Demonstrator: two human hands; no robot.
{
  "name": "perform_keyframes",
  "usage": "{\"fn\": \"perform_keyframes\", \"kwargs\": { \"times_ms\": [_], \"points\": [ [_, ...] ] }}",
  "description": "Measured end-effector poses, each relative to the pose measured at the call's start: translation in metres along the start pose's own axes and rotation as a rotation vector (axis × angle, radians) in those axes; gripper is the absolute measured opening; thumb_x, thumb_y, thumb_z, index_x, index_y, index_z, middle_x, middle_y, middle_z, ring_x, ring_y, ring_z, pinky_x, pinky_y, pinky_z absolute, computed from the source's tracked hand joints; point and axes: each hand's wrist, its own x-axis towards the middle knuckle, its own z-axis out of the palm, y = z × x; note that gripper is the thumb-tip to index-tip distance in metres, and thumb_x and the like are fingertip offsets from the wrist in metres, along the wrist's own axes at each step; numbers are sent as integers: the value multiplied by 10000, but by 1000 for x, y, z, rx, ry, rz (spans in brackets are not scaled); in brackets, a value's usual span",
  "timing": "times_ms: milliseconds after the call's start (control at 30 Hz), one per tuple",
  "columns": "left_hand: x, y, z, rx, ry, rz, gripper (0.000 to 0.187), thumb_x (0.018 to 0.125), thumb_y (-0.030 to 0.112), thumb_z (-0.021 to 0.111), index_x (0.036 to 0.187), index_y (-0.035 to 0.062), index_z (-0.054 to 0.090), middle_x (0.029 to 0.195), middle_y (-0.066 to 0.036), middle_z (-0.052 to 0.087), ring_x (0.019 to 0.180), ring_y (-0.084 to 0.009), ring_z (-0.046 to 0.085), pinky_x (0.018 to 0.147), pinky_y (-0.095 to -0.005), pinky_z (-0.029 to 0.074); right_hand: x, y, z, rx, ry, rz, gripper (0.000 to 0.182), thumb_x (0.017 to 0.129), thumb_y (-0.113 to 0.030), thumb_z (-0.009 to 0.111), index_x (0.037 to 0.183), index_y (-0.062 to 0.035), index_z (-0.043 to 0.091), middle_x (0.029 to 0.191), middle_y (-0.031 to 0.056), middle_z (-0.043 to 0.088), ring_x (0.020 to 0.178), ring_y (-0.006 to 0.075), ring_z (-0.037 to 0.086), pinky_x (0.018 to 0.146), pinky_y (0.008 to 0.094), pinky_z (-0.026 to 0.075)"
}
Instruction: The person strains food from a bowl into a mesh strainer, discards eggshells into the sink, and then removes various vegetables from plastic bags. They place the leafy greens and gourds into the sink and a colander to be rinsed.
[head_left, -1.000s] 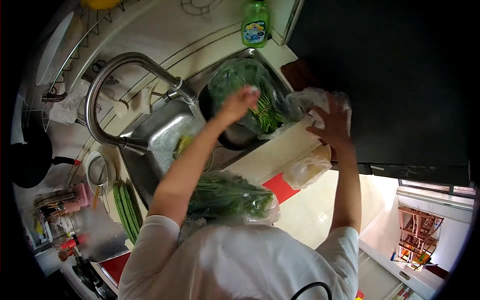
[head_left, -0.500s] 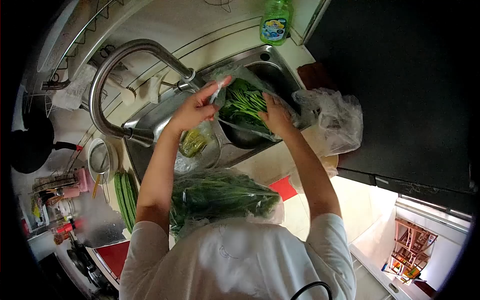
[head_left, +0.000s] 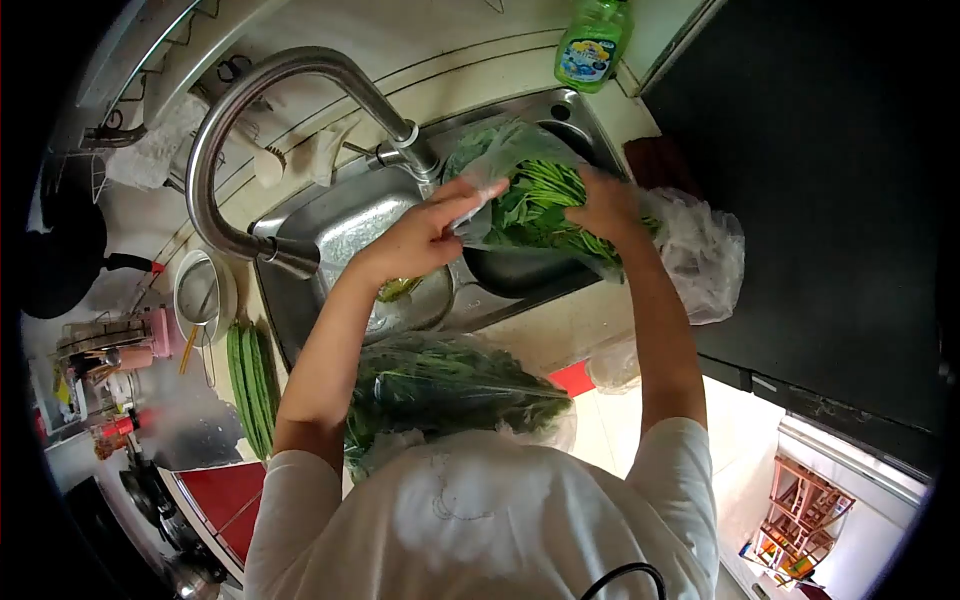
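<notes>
A clear plastic bag [head_left: 505, 145] of leafy greens [head_left: 545, 205] hangs over the right basin of the steel sink. My left hand [head_left: 425, 235] is closed on the bag's left edge, thumb against fingers. At the other side my right hand [head_left: 606, 207] curls round the green stems, its fingertips partly hidden among them. Below my left hand, a small wrapped yellow-green item [head_left: 398, 289] lies in the left basin, mostly covered by the hand. A second large bag of greens [head_left: 450, 385] rests between the sink and my body.
A curved faucet [head_left: 205, 165] arches over the left basin [head_left: 345, 245]. Green dish soap [head_left: 592, 50] stands at the back. Crumpled plastic bags [head_left: 705, 255] lie at the right. Ridged long gourds [head_left: 250, 390] and a strainer [head_left: 198, 295] sit on the left counter.
Both hands have shifted right and slightly up in view with the bag. More stems show out of the bag's mouth, and my right hand has closed further round them.
</notes>
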Motion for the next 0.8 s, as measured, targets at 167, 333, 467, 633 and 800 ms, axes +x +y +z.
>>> {"fn": "perform_keyframes", "kwargs": {
  "times_ms": [167,333,467,633,800],
  "points": [
    [8,3,1,-7,4,21,814,689,-134,457,1397,237,308,1422,-78,315,1285,-210,320,732,-239,429,-16,-12,-4,-16,-11,59,825,667,-351,699,1357,-134,301,1096,197,568,942,348,580,812,406,466],
    [19,-29,9,-129,237,-35,668,789,-56,464,1378,237,348,1133,-26,534,643,-90,492,643,-241,453,-24,14,92,-189,149,-222,684,762,-362,657,1314,-88,359,1245,226,457,1086,370,492,903,409,417],
    [10,-38,8,-162,131,-113,588,823,-55,478,1351,187,385,1115,-24,537,770,-89,528,695,-241,460,-80,-37,16,245,-97,-298,518,796,-313,635,1208,-36,485,1235,212,483,1074,324,524,908,395,419],
    [-6,-40,14,-99,84,-98,481,871,5,496,1323,151,419,985,-22,574,825,-109,554,731,-256,463,-179,-112,19,388,-295,-476,811,675,-244,748,1340,-64,320,1241,188,488,1147,318,478,963,382,377],
    [-24,-30,13,244,186,-72,478,868,224,578,1306,123,416,1027,-98,561,909,-152,561,772,-285,454,-187,-138,75,307,-408,-337,861,642,-128,738,1366,-174,273,1079,225,568,956,374,566,816,396,460]
  ]
}}
